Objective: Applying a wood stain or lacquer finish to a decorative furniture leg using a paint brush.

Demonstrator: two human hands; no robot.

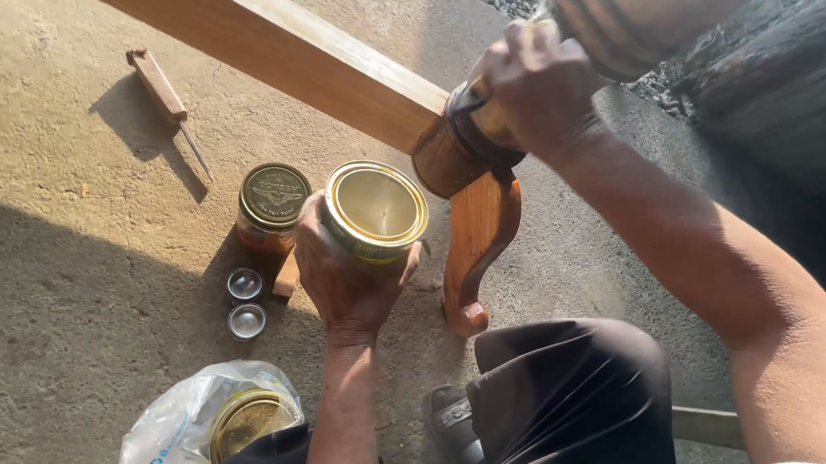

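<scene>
Head view: left hand grips open tin; right hand clasps brush.

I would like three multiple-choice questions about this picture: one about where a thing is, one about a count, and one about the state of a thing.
1. Where does the closed jar stand?
A. on the floor beside the two small caps
B. on the wooden beam
C. inside the plastic bag

2. How many small round metal caps lie on the floor?
A. one
B. two
C. four

3. What is the state of the tin in the left hand?
A. lying crushed on the floor
B. held up off the floor
C. wrapped in cloth

Answers:
1 A, it stands on the concrete just above the caps.
2 B, two shiny caps lie close together.
3 B, the fingers grip its side while the right hand works at the carved wooden leg.
</scene>
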